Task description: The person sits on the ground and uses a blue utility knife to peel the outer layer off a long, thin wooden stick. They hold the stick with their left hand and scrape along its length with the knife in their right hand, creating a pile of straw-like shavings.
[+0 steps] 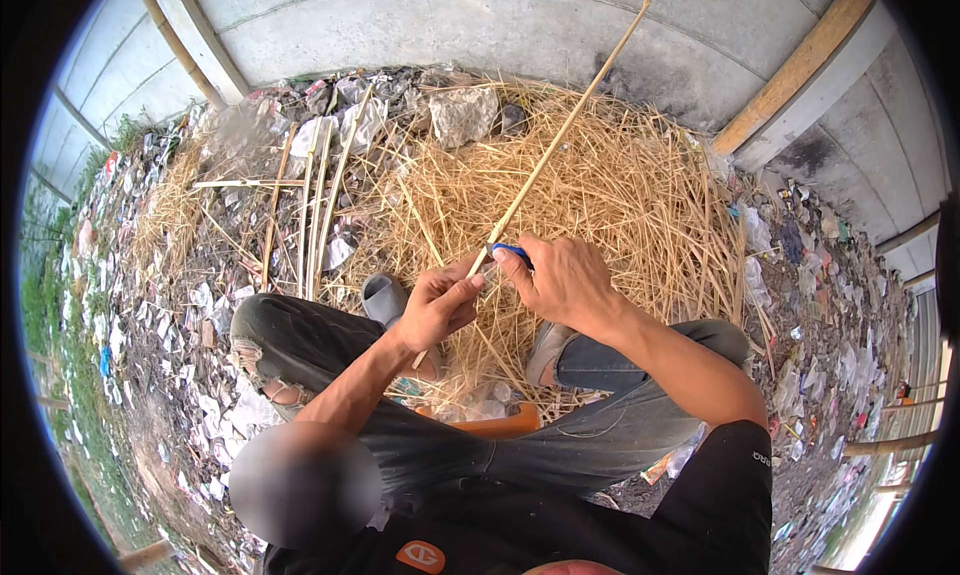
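A long, thin bamboo strip (545,160) slants from my lap up toward the wall at the upper right. My left hand (440,303) is closed around its lower part, with the thumb lying along it. In my right hand (565,280) is a knife with a blue handle (513,253). Its short blade touches the strip just beyond my left thumb. Both hands are close together above the straw, between my bent knees. The lower end of the strip passes under my left hand.
A heap of straw-like shavings (630,185) spreads beyond my hands. Several split bamboo strips (318,205) lie at the left, near a stone block (464,115). A grey concrete wall (480,25) stands behind. Litter covers the ground, and an orange seat (500,422) shows beneath me.
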